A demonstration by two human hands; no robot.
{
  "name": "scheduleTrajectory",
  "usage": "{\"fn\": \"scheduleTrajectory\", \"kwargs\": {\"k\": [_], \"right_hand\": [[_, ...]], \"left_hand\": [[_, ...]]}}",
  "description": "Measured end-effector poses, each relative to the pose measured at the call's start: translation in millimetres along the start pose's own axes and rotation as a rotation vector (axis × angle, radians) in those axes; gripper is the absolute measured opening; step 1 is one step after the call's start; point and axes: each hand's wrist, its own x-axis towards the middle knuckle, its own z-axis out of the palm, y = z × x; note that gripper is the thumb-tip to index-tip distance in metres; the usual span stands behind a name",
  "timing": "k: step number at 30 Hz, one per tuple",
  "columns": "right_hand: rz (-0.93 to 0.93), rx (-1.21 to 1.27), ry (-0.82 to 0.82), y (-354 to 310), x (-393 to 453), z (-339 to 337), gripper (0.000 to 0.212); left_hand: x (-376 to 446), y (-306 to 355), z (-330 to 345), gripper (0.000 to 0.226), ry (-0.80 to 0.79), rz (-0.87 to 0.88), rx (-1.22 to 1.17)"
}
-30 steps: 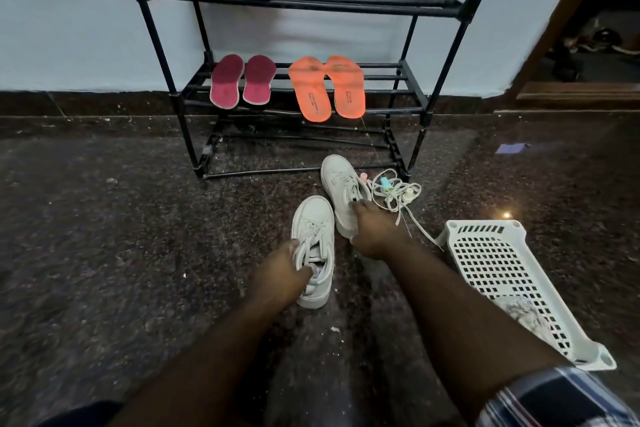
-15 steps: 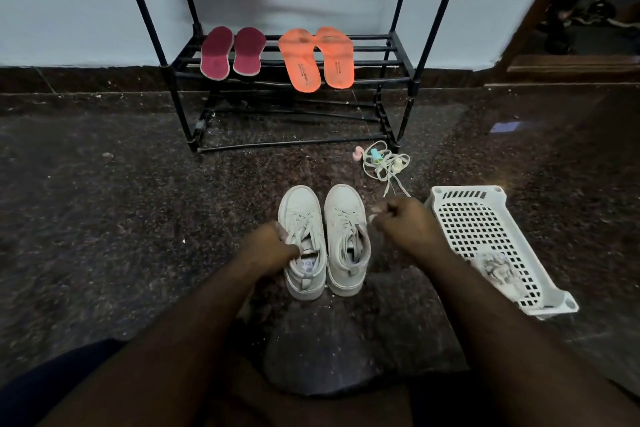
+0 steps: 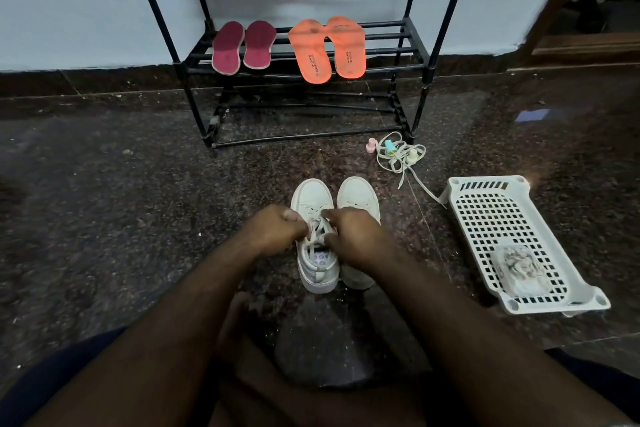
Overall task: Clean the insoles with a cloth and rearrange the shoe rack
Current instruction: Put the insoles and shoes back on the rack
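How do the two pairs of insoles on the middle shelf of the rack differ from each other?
The maroon insoles are smaller than the orange insoles. The maroon pair lies on the left of the shelf, the orange pair to its right. The orange insoles carry printed dark text; no text shows on the maroon ones. Both pairs lie flat on the rack, side by side, heels toward the camera, overhanging the front bar.

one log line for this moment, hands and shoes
left hand: grips laces of left white shoe | right hand: grips same laces | right white shoe: beside it on floor | insoles: on rack
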Motion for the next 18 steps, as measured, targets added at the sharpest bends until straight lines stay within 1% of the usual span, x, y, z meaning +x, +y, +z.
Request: {"fn": "scheduleTrajectory", "kwargs": {"k": [2,4,6,7,9,12,15,16,18], "right_hand": [[0.034,0.030,0.053,0,2,0,0.037],[0.119,0.161,0.103,4,5,-4,0.026],[0.207,0.371,0.094,6,6,-5,0.019],[0.237,0.469,0.077,7,6,-5,0.016],[0.261,0.530,0.037,7,5,-3,0.018],[0.204,0.462,-0.002,5,2,-2,0.019],[0.096,0.275,0.016,5,4,0,0.012],[0.065,0.231,0.026,4,5,2,0.009],[0.027,0.139,0.061,5,9,8,0.012]], "left_hand": [[0,-2,0,0.028,-0.017,-0.022,0.057],[3,-6,4,0.028,0.033,-0.020,0.080],[8,-8,9,0.019,0.073,-0.016,0.013],[9,-8,12,0.018,0.077,-0.024,-0.032],[11,-6,16,0.019,0.056,-0.028,-0.077],[13,-5,20,0.013,0.013,-0.009,-0.058],[15,-4,24,0.009,0.090,0.025,0.154],[15,-3,26,0.008,0.119,0.028,0.187],[13,-2,30,0.009,0.145,0.032,0.216]]}}
